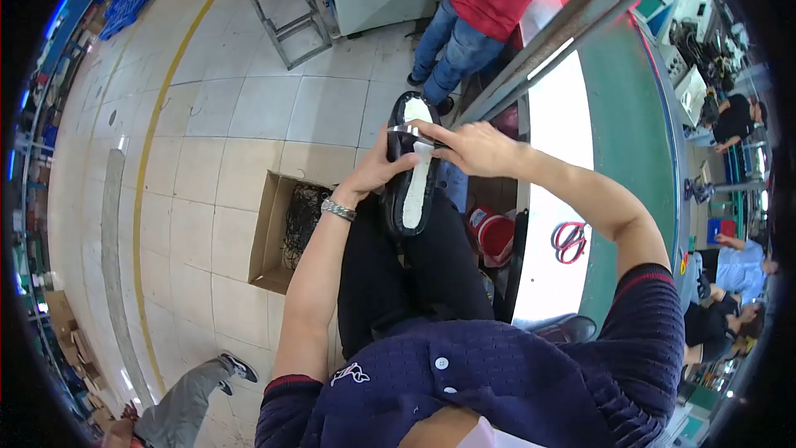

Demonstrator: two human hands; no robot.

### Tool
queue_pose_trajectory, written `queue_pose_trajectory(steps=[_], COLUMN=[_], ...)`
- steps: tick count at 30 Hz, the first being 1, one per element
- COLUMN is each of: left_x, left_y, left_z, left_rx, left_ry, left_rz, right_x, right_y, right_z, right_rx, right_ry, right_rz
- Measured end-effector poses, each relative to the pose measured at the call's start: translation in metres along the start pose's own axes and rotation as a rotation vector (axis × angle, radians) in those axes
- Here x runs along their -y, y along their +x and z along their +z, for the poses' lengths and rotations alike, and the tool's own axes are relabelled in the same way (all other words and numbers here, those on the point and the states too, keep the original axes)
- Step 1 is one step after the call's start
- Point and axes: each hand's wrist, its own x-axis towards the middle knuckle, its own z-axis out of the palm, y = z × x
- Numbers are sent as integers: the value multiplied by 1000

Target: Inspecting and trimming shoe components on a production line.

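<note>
A black shoe [419,191] is turned sole side up above my thighs, a whitish layer running along its underside inside a dark rim. My left hand [377,168] wraps around its left side, the thumb reaching onto the pale underside. From the right, my right hand [485,149] lies over the middle of the shoe, index finger stretched across and the other fingers curled. Beside that fingertip shows a shiny metal strip [404,129], and a small white patch lies below the fingers. What the right fingers grip is too small to make out.
Left of my legs stands a cardboard box [264,236] with dark tangled material. To the right, red-handled scissors [569,242] lie on a white surface beside a green belt [634,149]; another dark shoe [572,329] rests nearer me. A red bucket [495,236] and slanting metal bar [547,46] are close by.
</note>
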Motion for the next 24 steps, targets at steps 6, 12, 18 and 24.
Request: queue_pose_trajectory(steps=[6, 12, 18, 24], left_x=[11, 6, 4, 1], left_y=[-18, -17, -27, -13], left_z=[4, 14, 2, 16], left_rx=[-15, -54, -42, -15], left_ry=[-278, -290, -57, -174], left_rz=[-107, 9, -61, 97], right_x=[2, 36, 34, -8], right_y=[9, -14, -11, 17], right_z=[-21, -13, -24, -3], right_rx=[-100, -766, -131, -573], right_ry=[-185, 482, -183, 190], right_rz=[-161, -350, -96, -246])
